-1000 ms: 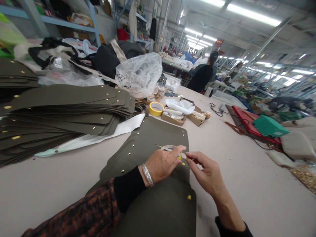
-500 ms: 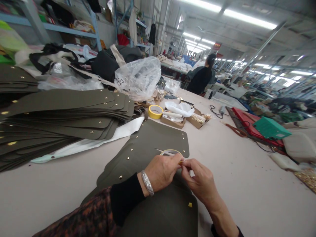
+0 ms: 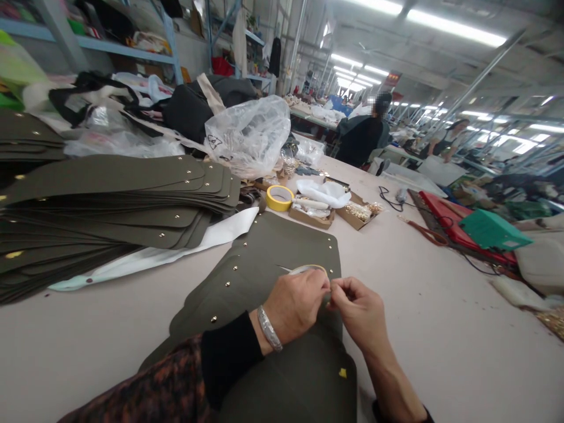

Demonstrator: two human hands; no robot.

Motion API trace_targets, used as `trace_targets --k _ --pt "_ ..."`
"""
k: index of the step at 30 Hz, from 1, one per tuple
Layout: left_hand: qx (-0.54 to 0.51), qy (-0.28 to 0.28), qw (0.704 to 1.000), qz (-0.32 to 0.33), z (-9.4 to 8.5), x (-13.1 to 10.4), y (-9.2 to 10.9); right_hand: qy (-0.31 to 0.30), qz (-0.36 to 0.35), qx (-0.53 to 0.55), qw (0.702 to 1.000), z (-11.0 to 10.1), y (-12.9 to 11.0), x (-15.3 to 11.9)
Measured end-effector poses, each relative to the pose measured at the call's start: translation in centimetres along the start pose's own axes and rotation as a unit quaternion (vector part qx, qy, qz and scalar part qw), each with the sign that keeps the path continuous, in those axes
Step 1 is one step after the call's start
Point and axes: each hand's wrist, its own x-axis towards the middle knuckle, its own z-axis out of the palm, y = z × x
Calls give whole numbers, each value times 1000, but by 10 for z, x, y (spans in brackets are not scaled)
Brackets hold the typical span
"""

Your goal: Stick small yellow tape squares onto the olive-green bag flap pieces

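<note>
My left hand (image 3: pixel 296 305), with a silver bracelet at the wrist, is closed in a pinch above a dark olive panel (image 3: pixel 291 238). Its fingertips meet those of my right hand (image 3: pixel 359 308), which pinches too. The bit of yellow tape seen between them a moment ago is now hidden by the fingers. Just behind my left hand shows the rim of a tape roll (image 3: pixel 311 268), mostly covered. A thin pointed tip (image 3: pixel 283 268) sticks out left of the roll. Gold studs dot the panel's edge, and a yellow scrap (image 3: pixel 342 373) lies on its lower right part.
Stacked olive panels (image 3: pixel 110 182) lie at left beside a white strip (image 3: pixel 176 252). Beyond are a yellow tape roll (image 3: pixel 279 198), small boxes of fittings (image 3: pixel 355 214) and a plastic bag (image 3: pixel 251 135). A green box (image 3: pixel 493 226) sits at right. Other people work farther back.
Both hands have shifted slightly right in the view, still fingertip to fingertip. The yellow bit between them has gone out of sight. Another person has come into view at the back right.
</note>
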Motion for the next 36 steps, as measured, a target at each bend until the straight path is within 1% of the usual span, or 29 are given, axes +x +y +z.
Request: trace_targets --k 2,3,5,7,9,11,16,20,22,25,26,27,28,29,30,31,32,33,34,36 --pt "7 26 1000 8 1 0 -2 2 63 44 997 -7 11 14" --pt "26 23 999 9 2 1 -3 -9 86 68 994 -12 16 23" --pt "89 -17 996 6 3 2 -8 -51 108 82 989 -19 26 39" --pt "153 -80 985 -5 4 2 -14 -92 106 46 989 -22 31 53" --pt "185 -132 974 -18 5 2 -17 -119 100 -5 988 -21 32 63" --pt "193 -158 968 -25 6 2 -19 -137 98 -46 985 -17 32 69" --pt "190 -175 966 -19 7 0 -20 -157 63 -139 976 -12 28 75" --pt "186 -165 968 -21 9 0 -24 -159 25 -200 966 -10 26 78" --pt "183 -157 970 -28 10 0 -25 -157 24 -218 963 -9 26 79" --pt "183 -161 969 -43 9 0 -27 -145 31 -232 962 -12 28 78" --pt "182 -164 969 -43 8 0 -27 -127 17 -242 962 -15 30 77" --pt "181 -165 969 -41 8 1 -27 -107 -17 -257 960 -18 31 76" --pt "179 -164 969 -38 7 1 -27 -92 -71 -274 955 -21 33 74" --pt "179 -162 970 -36 6 0 -27 -88 -137 -294 942 -25 34 72" --pt "178 -161 970 -32 6 0 -28 -96 -204 -315 922 -27 35 71" --pt "178 -160 971 -29 6 0 -28 -117 -261 -337 897 -29 35 70" --pt "179 -159 971 -24 6 0 -28 -146 -294 -358 874 -29 34 69" --pt "180 -159 971 -18 6 -1 -28 -173 -307 -380 855 -28 32 69" --pt "181 -159 971 -12 6 -1 -28 -192 -305 -399 843 -26 30 70" --pt "184 -156 970 -3 6 -2 -28 -209 -283 -417 838 -20 25 73"
